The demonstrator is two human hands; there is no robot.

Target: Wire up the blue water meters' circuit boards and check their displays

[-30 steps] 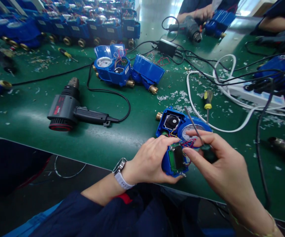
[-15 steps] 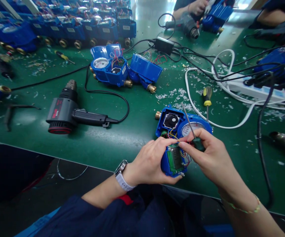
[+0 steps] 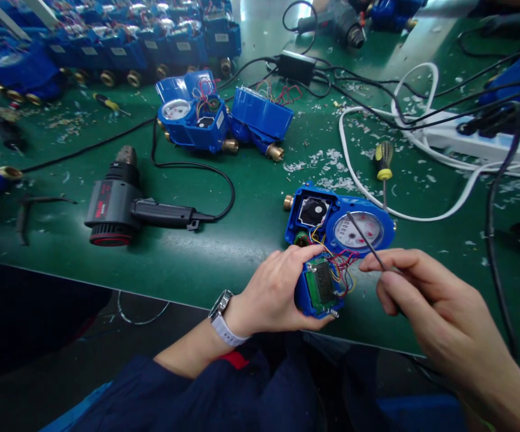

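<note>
My left hand point(image 3: 273, 292) is closed round a small blue housing that carries a green circuit board point(image 3: 322, 282) with a dark display. Red, yellow and other thin wires point(image 3: 343, 264) run from it to a blue water meter point(image 3: 307, 234) lying on the bench just beyond. The meter has a white round dial point(image 3: 356, 233) and an open square compartment. My right hand point(image 3: 435, 306) grips a screwdriver point(image 3: 367, 240), its thin shaft pointing up and left over the dial. Its handle is hidden in my fingers.
A heat gun point(image 3: 116, 204) lies at the left with its cord. Two blue meters point(image 3: 197, 120) stand behind it, before rows of more. A yellow-black screwdriver point(image 3: 383, 161) lies right of the meter, near a white cable and power strip point(image 3: 466, 141). Plastic scraps litter the bench.
My right hand has drawn away from the circuit board to the right, carrying the screwdriver. My left hand keeps its hold on the board's housing. More of the dial and wires now shows.
</note>
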